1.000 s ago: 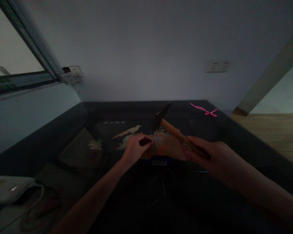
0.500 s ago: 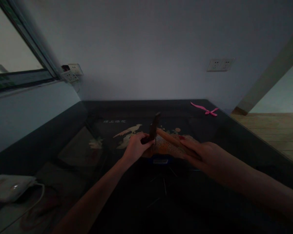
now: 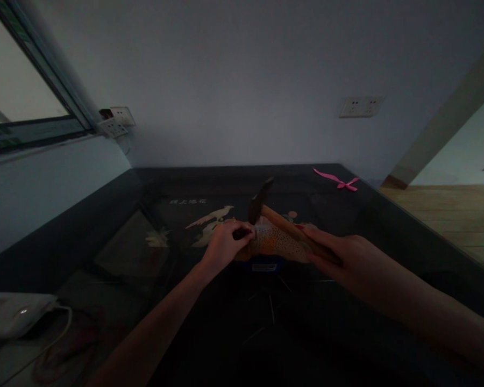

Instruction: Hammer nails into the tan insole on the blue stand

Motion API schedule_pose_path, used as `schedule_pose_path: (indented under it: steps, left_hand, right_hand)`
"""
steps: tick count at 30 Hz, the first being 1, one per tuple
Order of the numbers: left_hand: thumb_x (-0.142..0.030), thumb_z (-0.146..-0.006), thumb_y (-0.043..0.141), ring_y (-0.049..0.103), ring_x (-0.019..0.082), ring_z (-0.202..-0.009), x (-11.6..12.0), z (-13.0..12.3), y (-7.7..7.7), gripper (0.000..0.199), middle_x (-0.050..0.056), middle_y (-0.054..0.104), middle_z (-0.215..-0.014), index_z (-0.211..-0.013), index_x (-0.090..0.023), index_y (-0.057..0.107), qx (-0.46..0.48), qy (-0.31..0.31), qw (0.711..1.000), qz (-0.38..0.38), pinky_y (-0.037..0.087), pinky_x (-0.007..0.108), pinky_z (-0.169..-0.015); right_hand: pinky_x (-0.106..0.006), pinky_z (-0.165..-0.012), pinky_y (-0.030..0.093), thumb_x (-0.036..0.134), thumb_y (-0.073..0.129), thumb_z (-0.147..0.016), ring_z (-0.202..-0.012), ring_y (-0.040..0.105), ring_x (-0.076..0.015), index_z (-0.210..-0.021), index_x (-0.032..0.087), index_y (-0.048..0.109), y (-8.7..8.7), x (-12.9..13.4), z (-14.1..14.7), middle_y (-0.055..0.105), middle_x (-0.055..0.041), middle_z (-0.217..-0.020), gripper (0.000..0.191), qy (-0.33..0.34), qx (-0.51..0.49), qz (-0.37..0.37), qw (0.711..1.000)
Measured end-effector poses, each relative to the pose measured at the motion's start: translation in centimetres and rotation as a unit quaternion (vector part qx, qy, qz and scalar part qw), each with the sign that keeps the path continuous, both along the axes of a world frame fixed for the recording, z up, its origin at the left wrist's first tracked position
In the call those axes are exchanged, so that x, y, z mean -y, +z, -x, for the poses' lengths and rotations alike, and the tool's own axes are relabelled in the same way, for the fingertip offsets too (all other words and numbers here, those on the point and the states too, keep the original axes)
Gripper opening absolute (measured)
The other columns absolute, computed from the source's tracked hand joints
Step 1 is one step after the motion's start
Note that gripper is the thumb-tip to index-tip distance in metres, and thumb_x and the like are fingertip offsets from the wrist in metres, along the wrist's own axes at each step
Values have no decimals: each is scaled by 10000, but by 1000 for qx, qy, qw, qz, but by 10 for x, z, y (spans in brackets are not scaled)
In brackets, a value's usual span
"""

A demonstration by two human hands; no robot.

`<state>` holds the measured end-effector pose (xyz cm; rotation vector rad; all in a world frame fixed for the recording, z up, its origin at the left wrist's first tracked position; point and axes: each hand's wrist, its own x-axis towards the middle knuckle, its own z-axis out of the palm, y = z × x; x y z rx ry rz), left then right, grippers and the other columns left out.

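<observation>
My right hand is wrapped round the wooden handle of a hammer. The hammer's dark head slants up at the handle's far end, just above the fingertips of my left hand. Thumb and forefinger of that hand are pinched together at a thin dark nail, small and hard to see in the dim light. Below them lies an orange-brown block with a dotted surface, a blue label on its near side. Several thin nails lie scattered on the black tabletop in front.
A pink ribbon lies at the table's back right corner. On the left is a white device with a cable. Pale bird and flower pictures decorate the black table, which stands against a wall with sockets.
The hammer head has tilted and risen slightly to the right, and my right hand has shifted a little rightward with the handle. My left hand stays pinched in about the same place.
</observation>
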<state>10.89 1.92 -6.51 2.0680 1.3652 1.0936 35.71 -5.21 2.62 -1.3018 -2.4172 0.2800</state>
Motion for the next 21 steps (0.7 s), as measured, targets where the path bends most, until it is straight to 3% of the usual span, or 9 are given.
schedule_pose_path:
  steps: [4,9,16,21]
  left_hand:
    - [-131,-794,690,701,210,-830,-1,0,1,55,25,748,-836,-789,-185,699,-5,1,1000,-4,527,336,-799]
    - [-125,-796,682,698,203,-787,-1,-1,2,54,25,743,-810,-788,-173,706,-10,1,1000,8,528,317,-746]
    - [-154,-807,667,693,187,-781,0,2,-1,46,18,735,-830,-830,-177,700,0,-17,1000,-1,541,311,-735]
    - [-171,-784,705,699,189,-866,2,9,10,309,37,740,-980,-1088,-187,650,-10,-38,999,-32,551,346,-826]
  right_hand:
    - [-233,-409,423,293,491,-882,-465,610,-141,-1117,167,668,5,7,-8,742,-51,-767,321,-48,-52,23,997]
    - [-245,-323,363,399,506,-853,-326,495,-143,-1152,157,679,1,16,-19,607,9,-488,421,-109,-127,69,984]
    - [-260,-318,387,602,602,-752,-365,497,-158,-1108,184,655,-36,30,-52,539,42,-494,551,-224,-273,143,925]
    - [-240,-349,364,583,655,-749,-386,461,-141,-1160,206,611,-61,38,-73,498,61,-487,560,-287,-372,126,874]
